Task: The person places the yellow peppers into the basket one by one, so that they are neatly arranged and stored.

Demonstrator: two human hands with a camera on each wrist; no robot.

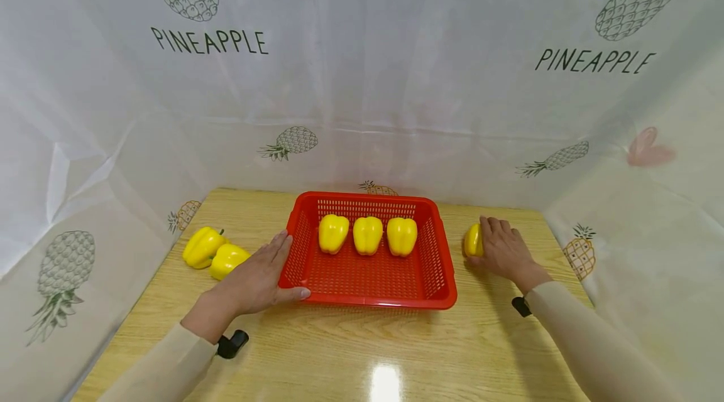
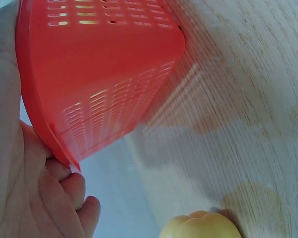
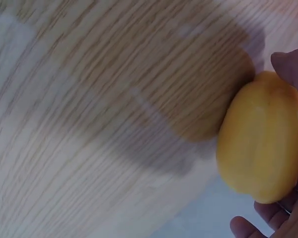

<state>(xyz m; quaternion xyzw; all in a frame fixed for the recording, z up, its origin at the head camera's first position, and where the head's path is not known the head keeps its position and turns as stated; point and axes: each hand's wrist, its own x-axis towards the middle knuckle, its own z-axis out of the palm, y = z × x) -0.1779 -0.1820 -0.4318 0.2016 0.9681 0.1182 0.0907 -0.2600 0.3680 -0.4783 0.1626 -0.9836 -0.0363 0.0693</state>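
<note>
A red plastic basket [image 1: 362, 300] stands mid-table with three yellow bell peppers [image 1: 367, 235] in a row inside it. My left hand [image 1: 254, 276] rests against the basket's near left corner, its thumb on the front rim and its fingers along the left rim. In the left wrist view, the palm and fingers lie beside that rim. Right of the basket, my right hand [image 1: 502, 248] grips another yellow bell pepper [image 3: 260, 139] from above, thumb on one side and fingers on the other. That pepper appears to sit on the table, partly covered by the hand.
Two more yellow bell peppers [image 1: 203, 247] lie on the wooden table [image 1: 317, 352] left of the basket, near my left hand. White sheeting [image 1: 362, 88] printed with pineapples hangs behind the table and along both sides.
</note>
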